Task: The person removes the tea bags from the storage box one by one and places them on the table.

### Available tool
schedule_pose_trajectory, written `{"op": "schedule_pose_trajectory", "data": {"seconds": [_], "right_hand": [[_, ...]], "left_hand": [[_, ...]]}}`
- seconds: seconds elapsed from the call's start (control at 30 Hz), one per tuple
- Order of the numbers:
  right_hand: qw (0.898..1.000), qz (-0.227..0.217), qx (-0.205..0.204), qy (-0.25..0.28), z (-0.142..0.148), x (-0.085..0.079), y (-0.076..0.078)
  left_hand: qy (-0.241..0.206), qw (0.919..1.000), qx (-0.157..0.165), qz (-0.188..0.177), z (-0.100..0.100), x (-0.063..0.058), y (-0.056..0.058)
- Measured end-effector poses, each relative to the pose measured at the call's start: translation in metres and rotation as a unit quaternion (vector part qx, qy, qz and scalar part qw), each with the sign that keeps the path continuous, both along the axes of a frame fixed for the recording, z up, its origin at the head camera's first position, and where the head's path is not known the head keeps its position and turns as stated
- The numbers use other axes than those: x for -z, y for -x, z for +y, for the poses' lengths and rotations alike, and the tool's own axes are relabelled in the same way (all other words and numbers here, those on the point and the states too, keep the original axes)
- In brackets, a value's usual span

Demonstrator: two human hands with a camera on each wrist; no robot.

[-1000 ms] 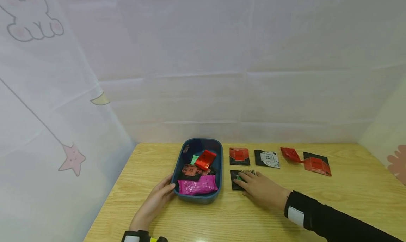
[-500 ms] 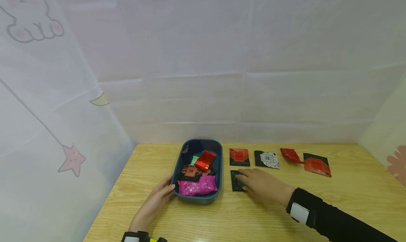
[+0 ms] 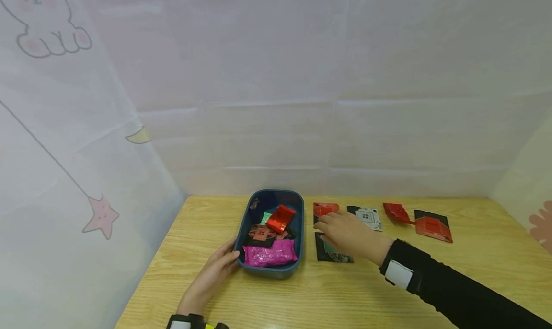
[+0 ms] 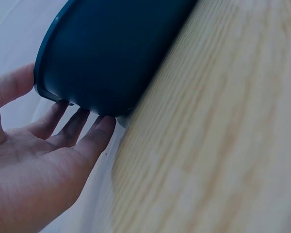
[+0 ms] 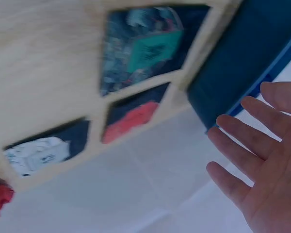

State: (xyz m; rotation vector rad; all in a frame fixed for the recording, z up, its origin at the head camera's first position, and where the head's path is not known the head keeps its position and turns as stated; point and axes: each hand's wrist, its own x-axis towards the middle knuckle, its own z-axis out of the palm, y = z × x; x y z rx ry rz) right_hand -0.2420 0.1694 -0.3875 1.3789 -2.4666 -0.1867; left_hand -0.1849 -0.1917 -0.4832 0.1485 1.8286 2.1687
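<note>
A deep blue plastic bin (image 3: pixel 271 273) stands on the table. My left hand (image 3: pixel 215 267) rests on its left front corner, thumb at the rim, and in the left wrist view the other fingertips touch the outer wall (image 4: pixel 111 53). My right hand (image 3: pixel 354 236) holds nothing, fingers spread apart in the right wrist view. From the head view it hangs over a flat black sachet with a green label (image 3: pixel 326 256) and partly covers a red-and-black sachet (image 3: pixel 324 208) behind it. Inside the bin lie a magenta packet (image 3: pixel 270 253), a shiny red packet (image 3: pixel 281 218) and a black-and-pink sachet (image 3: pixel 260 234).
Along the back of the wooden table (image 3: pixel 388 290) lie a black-and-white sachet (image 3: pixel 368 217), a crumpled red packet (image 3: pixel 396 212) and another red-and-black sachet (image 3: pixel 432 226). A pale printed sheet (image 3: pixel 258 142) hangs behind the table and at both sides.
My right hand has lifted off the green-labelled sachet and moved up and back, uncovering more of that sachet. The left hand has stayed at the bin.
</note>
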Motion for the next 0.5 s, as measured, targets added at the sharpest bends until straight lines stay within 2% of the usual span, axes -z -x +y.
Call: {"op": "schedule_pose_trajectory", "data": {"seconds": [0.2, 0.4, 0.5], "right_hand": [[1.0, -0.015, 0.013, -0.009, -0.022, -0.014, 0.007], [0.997, -0.067, 0.038, -0.017, -0.04, -0.021, 0.014], [0.996, -0.079, 0.044, -0.022, -0.048, -0.023, 0.019]], "left_hand": [[-0.003, 0.9999, -0.013, -0.01, -0.001, 0.0, -0.001], [-0.001, 0.9999, -0.013, -0.01, 0.001, -0.001, -0.001], [-0.005, 0.9999, -0.012, -0.007, 0.002, -0.001, -0.001]]}}
